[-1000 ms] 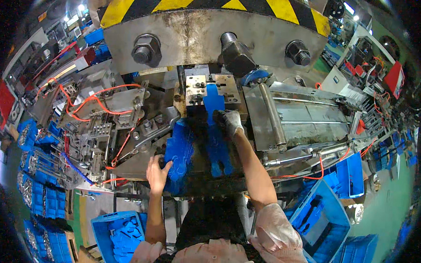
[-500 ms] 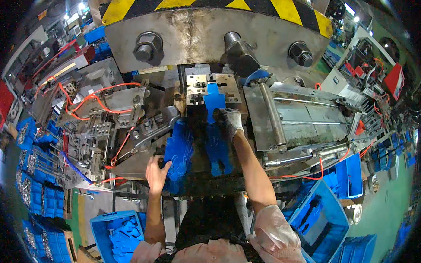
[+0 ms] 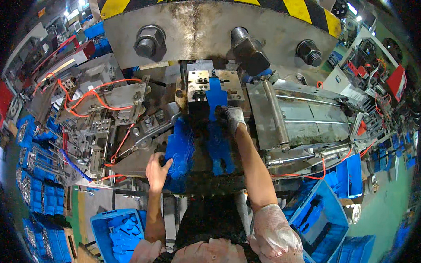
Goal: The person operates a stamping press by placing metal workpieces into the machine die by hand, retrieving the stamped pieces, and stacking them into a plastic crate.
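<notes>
My right hand [image 3: 232,118], in a white glove, pinches the near, narrow end of a flat blue plate [image 3: 217,95]. The plate's far part lies on a steel die block [image 3: 199,80] under the press. Closer to me, another blue cut-out piece [image 3: 219,152] with a forked end lies flat on the dark press bed. Left of it are flat blue pieces [image 3: 179,146], faintly marked with curved outlines. My bare left hand [image 3: 156,172] is at their left edge, its thumb touching the edge and apart from the bent fingers; it holds nothing I can see.
Overhead hangs the steel press ram [image 3: 190,33] with big bolts and yellow-black stripes. Fixtures with orange hoses [image 3: 98,97] stand left; a metal slide plate [image 3: 308,111] is at right. Blue bins stand below, one at left [image 3: 106,216], one at right [image 3: 341,224].
The view has shifted slightly. My right hand keeps its pinch on the blue plate, and my left hand stays beside the blue pieces. Little else differs.
</notes>
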Tool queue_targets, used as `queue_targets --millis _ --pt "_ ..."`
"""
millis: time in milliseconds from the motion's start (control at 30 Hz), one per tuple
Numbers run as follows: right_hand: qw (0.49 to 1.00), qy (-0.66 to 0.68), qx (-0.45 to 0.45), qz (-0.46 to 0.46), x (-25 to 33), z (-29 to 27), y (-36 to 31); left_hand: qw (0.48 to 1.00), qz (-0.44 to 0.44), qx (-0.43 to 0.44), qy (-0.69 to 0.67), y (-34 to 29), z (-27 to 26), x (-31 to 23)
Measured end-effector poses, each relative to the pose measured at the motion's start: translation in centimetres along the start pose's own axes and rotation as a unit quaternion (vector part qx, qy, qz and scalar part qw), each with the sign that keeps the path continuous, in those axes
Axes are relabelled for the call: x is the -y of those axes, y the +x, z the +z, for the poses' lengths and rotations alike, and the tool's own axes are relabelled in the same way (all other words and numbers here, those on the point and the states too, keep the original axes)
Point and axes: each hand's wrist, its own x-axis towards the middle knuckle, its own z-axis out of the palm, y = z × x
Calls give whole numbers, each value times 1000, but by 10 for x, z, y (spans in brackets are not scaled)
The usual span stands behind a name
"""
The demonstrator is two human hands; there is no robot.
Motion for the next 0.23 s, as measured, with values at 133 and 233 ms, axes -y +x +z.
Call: queue_targets --millis 133,233 --pt "996 -63 11 -60 -44 16 43 1000 -13 10 12 -1 -7 6" --pt "977 -37 47 -207 -101 -23 99 1000 14 14 -20 3 3 -9"
